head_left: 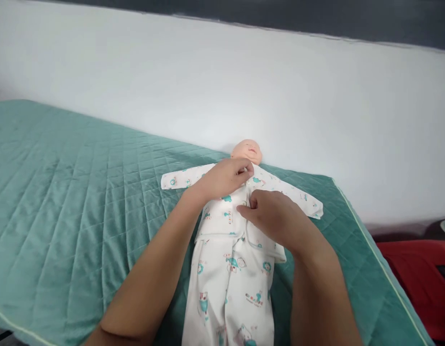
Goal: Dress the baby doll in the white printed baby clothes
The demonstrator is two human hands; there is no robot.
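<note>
A baby doll lies on its back, its head by the wall and its face partly visible. It wears a white long-sleeved baby shirt with teal prints, both sleeves spread out sideways. Matching white pants extend toward me below the shirt hem. Bent over the upper chest near the collar, my left hand has its fingers closed in a pinch at the shirt. My right hand is curled over the shirt's front opening, thumb and forefinger at the fabric edge. The exact spots gripped are partly hidden by my fingers.
Beneath the doll is a green quilted cover with a pale piped edge on the right. A white wall with a dark upper band rises directly behind. Beyond the right edge stands a red plastic object.
</note>
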